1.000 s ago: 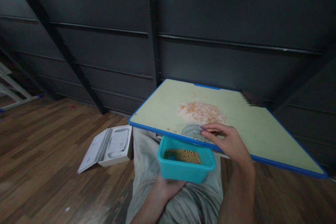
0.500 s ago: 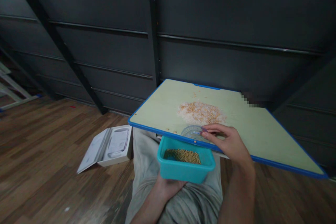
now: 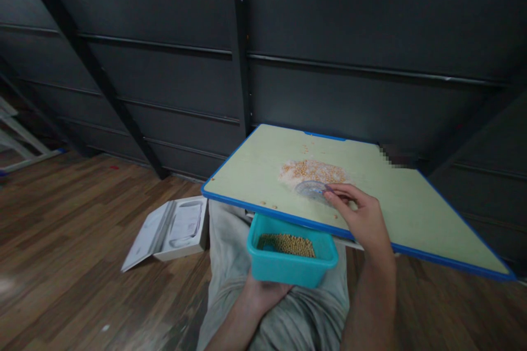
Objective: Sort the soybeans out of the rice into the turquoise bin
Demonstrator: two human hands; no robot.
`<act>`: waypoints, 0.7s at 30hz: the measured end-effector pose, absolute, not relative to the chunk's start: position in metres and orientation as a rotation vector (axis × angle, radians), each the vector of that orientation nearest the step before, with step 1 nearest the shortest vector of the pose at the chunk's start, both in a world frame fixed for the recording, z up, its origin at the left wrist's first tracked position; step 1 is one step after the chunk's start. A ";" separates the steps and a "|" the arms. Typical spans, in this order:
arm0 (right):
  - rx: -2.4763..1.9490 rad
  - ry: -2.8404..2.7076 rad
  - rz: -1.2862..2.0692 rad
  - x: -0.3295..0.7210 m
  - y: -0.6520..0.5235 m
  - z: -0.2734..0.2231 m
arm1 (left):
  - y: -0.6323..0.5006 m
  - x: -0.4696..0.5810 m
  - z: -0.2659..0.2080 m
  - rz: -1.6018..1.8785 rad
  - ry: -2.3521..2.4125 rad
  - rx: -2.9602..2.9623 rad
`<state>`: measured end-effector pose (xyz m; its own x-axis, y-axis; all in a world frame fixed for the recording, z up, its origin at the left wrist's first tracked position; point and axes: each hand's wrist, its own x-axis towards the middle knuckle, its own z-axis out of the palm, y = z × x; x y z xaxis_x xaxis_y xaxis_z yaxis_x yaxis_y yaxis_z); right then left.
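Observation:
My right hand (image 3: 357, 209) pinches the right end of a clear plastic protractor (image 3: 312, 190). The protractor lies against the near side of a mixed pile of soybeans and white rice-like grains (image 3: 315, 170). This pile rests on a pale green board (image 3: 391, 203) with a blue rim. From below, my left hand (image 3: 267, 289) grips a turquoise plastic box (image 3: 288, 269), its fingers partly hidden beneath. Inside the box are many soybeans (image 3: 292, 244). The box sits just under the board's near edge, above my lap.
A few stray beans (image 3: 269, 205) lie near the board's front rim. On the wooden floor to the left stands an opened white box (image 3: 177, 230). A dark panelled wall (image 3: 164, 66) rises behind the board, and a white metal frame (image 3: 28, 142) is at far left.
My right hand has moved the protractor away from the board's near edge, up to the pile. The left hand and the turquoise box have stayed in place.

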<state>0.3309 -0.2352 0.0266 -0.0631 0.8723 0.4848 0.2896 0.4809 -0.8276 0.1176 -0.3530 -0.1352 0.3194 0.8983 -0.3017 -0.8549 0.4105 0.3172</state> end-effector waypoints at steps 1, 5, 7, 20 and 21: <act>-1.035 -1.591 0.632 0.332 -0.235 0.026 | -0.353 0.118 -0.135 1.155 0.467 0.106; -1.067 -1.585 0.612 0.336 -0.235 0.025 | -0.353 0.118 -0.132 1.159 0.480 0.129; -1.070 -1.606 0.618 0.336 -0.236 0.026 | -0.353 0.117 -0.131 1.162 0.489 0.136; -0.952 -1.691 0.857 0.334 -0.246 0.039 | -0.345 0.128 -0.116 1.171 0.389 0.182; -0.957 -1.682 0.845 0.334 -0.246 0.039 | -0.346 0.127 -0.116 1.172 0.399 0.180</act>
